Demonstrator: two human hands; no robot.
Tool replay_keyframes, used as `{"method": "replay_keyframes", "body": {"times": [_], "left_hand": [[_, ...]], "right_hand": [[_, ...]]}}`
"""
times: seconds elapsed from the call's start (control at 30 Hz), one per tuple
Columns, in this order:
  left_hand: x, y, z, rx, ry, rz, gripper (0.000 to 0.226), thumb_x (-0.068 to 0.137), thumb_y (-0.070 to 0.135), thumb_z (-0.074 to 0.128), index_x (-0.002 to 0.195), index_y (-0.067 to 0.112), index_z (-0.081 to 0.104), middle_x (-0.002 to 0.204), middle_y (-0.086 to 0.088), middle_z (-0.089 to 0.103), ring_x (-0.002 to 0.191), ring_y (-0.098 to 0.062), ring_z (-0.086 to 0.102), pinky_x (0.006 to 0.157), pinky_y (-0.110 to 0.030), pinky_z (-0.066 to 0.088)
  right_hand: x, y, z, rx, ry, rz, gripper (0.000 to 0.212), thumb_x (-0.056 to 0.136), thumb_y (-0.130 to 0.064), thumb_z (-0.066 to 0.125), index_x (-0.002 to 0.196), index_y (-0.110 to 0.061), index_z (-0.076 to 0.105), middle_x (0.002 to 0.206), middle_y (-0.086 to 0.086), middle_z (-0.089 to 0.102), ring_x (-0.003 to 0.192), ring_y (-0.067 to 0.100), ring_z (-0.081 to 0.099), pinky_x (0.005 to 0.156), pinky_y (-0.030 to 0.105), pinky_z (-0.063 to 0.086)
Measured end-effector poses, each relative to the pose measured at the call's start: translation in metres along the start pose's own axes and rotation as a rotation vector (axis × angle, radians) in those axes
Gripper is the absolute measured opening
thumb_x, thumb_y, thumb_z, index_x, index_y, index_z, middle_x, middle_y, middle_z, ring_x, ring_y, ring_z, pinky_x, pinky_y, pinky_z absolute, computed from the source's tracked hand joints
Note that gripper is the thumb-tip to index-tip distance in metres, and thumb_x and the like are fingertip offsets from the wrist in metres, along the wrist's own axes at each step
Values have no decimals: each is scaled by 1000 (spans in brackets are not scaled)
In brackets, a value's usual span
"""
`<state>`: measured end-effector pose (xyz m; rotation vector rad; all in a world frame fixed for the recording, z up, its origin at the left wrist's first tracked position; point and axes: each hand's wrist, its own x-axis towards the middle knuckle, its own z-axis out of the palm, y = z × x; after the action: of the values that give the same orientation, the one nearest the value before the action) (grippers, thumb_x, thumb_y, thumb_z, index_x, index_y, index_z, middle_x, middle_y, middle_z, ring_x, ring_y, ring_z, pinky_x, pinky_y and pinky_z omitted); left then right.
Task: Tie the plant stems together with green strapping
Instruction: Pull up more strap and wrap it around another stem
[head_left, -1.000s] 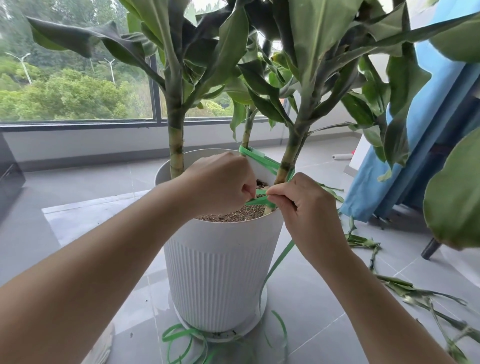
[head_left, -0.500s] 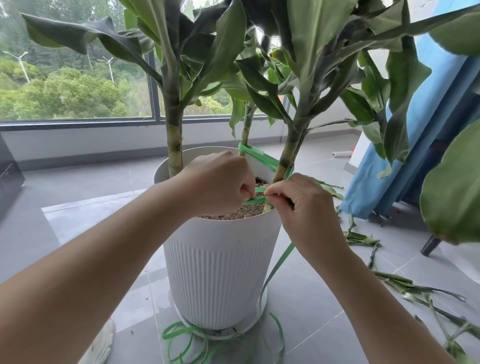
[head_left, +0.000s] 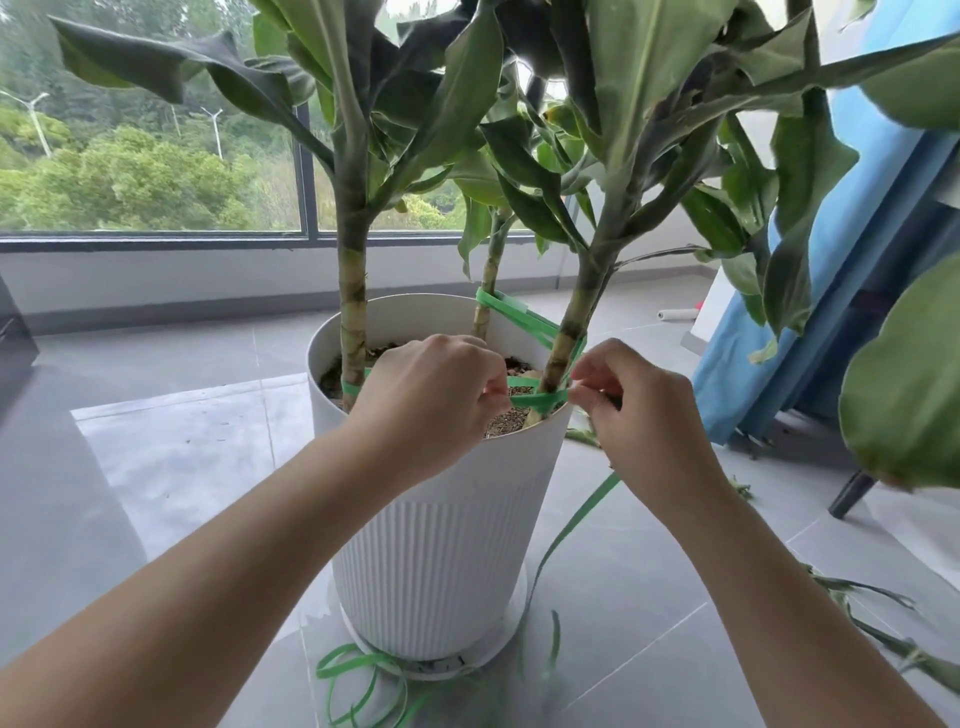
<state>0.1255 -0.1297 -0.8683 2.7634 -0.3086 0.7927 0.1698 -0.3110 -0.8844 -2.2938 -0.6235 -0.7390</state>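
Flat green plastic strapping (head_left: 535, 400) being tied round plant stems (head_left: 353, 312) in a tall white ribbed pot (head_left: 441, 545).
Above the pot rim, left hand (head_left: 436, 395) and right hand (head_left: 639, 410) each pinch strapping at the nearest stem (head_left: 563, 348); slack may let the crossing slip loose.

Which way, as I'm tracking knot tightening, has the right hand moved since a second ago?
Yes: the right hand moved rightward, clearing the right-hand green plant stem its fingers had overlapped.
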Motion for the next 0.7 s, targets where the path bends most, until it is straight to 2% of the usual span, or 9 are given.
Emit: {"method": "replay_keyframes", "body": {"times": [0.07,0.13,0.27,0.33,0.4,0.47,0.57,0.63,0.7], "left_hand": [[-2,1,-1,5,27,-3,18,91,37,55,83,25,66,82,14,56,75,-15,54,58,-27,27],[-3,2,1,6,48,4,19,91,38,54,85,25,66,86,13,60,76,-14,56,60,-27,29],[-10,0,2,-32,93,17,15,91,37,52,91,29,65,84,14,59,76,-14,58,58,-26,33],[-18,-5,-1,-85,153,29,17,91,38,51,103,31,61,72,18,48,64,-8,52,53,-26,34],[-29,-13,-6,-129,217,49,22,92,39,48,108,29,57,69,20,44,56,2,47,47,-22,35],[-43,-26,-10,-189,331,67,17,92,33,45,90,23,58,66,20,44,53,6,45,46,-14,29],[-56,-47,-14,-232,475,-5,28,91,24,42,64,20,40,51,12,32,48,-12,32,44,-18,24],[-55,-60,-16,-349,525,-111,36,91,26,40,58,15,33,48,6,27,47,-12,25,44,-24,22],[-43,-73,-18,-513,533,-240,41,91,28,39,58,3,37,48,-9,33,49,-12,28,46,-30,23]], "right_hand": [[7,-2,3,-48,-8,-35,10,80,-10,72,90,-9,69,78,1,70,72,19,61,67,25,43],[10,-2,9,-77,-8,-65,10,79,-8,72,88,-12,71,78,3,71,73,23,62,70,33,48],[7,-1,17,-150,134,-64,18,68,-7,80,82,-14,70,76,1,69,76,26,60,86,39,40],[6,-3,21,-164,201,-21,22,64,-9,82,82,-11,69,85,3,68,85,27,59,89,43,37],[5,-4,25,-156,229,7,21,62,-7,83,77,-9,68,91,6,66,90,29,59,85,45,37],[3,-2,30,-158,212,-2,17,63,-1,81,74,-8,69,94,7,65,91,32,59,79,42,39],[4,2,35,-116,122,-26,15,72,5,71,78,-9,68,102,4,62,97,30,58,79,43,46],[4,5,35,-47,89,-22,18,77,6,67,80,-12,68,104,-2,60,100,24,56,85,46,48],[3,6,34,18,96,-32,19,79,6,65,81,-13,68,102,-10,55,100,20,55,88,45,48]]}}
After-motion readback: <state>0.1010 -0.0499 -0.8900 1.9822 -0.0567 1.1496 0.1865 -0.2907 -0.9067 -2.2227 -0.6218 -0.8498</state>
